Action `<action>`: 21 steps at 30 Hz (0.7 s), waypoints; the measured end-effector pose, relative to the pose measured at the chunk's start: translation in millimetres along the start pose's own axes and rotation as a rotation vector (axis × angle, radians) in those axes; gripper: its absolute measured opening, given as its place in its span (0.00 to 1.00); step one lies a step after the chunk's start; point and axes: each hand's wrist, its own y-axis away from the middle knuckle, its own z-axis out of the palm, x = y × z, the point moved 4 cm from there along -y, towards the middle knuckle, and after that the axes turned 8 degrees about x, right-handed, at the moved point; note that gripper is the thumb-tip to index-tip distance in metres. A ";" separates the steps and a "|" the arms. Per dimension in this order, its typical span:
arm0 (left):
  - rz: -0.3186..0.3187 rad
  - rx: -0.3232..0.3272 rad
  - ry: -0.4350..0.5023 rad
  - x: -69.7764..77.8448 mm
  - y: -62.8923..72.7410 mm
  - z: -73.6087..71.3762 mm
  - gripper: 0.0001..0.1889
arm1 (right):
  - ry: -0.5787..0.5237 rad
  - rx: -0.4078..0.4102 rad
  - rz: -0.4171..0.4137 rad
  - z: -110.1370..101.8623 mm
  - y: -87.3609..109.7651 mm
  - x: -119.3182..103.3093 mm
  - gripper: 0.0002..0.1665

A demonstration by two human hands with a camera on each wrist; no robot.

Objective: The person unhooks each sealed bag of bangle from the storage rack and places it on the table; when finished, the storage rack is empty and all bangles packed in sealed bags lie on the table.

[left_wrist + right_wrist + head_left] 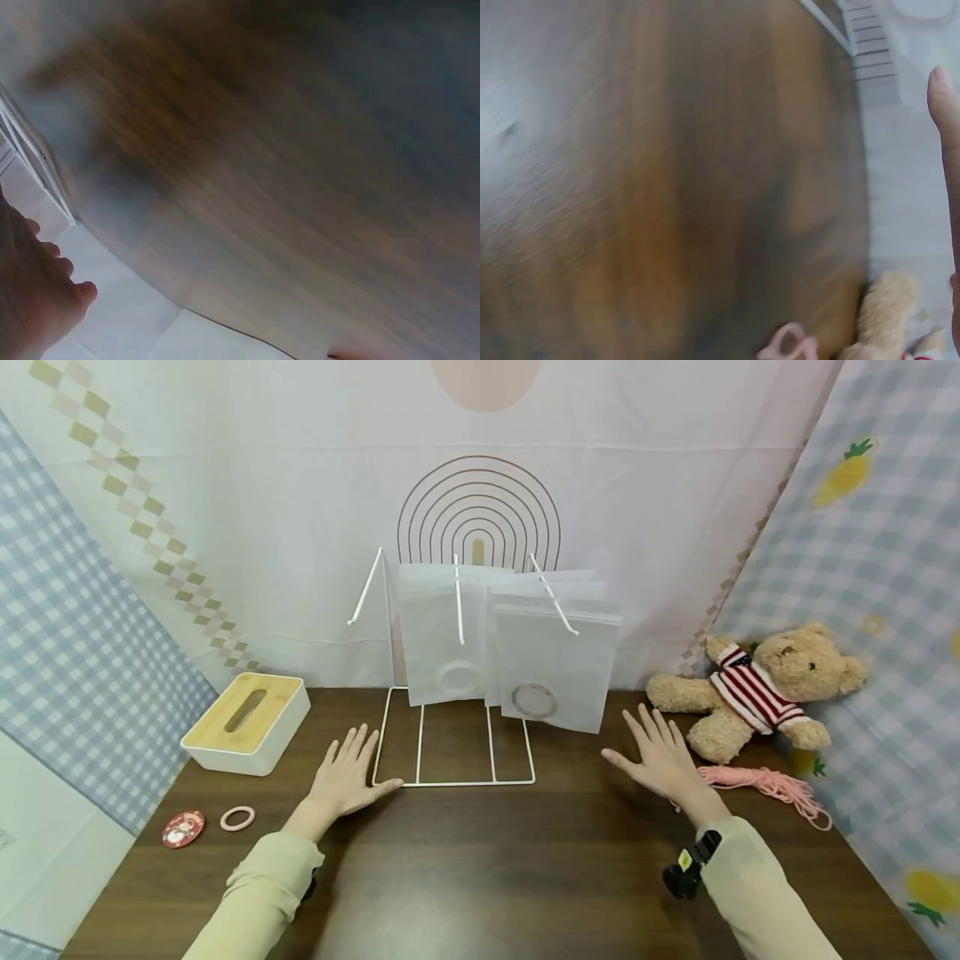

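Observation:
A white wire rack (453, 784) with three prongs stands at the back of the wooden table. Frosted zip bags hang from its middle and right prongs. The left bag (442, 643) shows a pale ring inside; the front right bag (562, 652) shows a brownish ring. My left hand (347, 781) is spread palm down by the rack's front left corner, its thumb close to the wire base. To the right of the rack, my right hand (660, 760) is spread with straight fingers, near the teddy bear (757, 685). Neither hand holds anything.
At the left sit a tissue box (277, 735) with a wooden lid, a red round badge (183, 829) and a pink ring (237, 818). A bundle of pink cord (772, 785) lies in front of the bear. Patterned curtains (300, 510) enclose the table.

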 end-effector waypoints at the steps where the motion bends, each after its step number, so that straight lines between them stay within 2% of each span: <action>1: 0.000 -0.016 0.016 0.2 -2.1 1.3 0.49 | -0.008 0.002 0.000 -3.7 -2.7 -2.1 0.51; 6: -0.005 -0.110 0.166 1.0 -5.3 4.0 0.56 | -0.134 0.069 -0.009 -32.3 -16.9 -20.1 0.45; 10: -0.030 -0.155 0.280 -3.5 -2.0 4.8 0.58 | -0.352 0.211 -0.029 -64.0 -31.7 -44.4 0.38; 13: -0.048 -0.171 0.296 -5.2 -2.0 7.7 0.57 | -0.558 0.351 -0.029 -87.9 -42.0 -60.8 0.33; 16: -0.052 -0.180 0.274 -4.3 -4.0 10.1 0.54 | -0.712 0.483 0.001 -107.4 -51.4 -72.0 0.30; 21: -0.046 -0.197 0.263 -0.8 -6.7 11.4 0.53 | -0.798 0.614 0.066 -123.2 -64.5 -78.7 0.25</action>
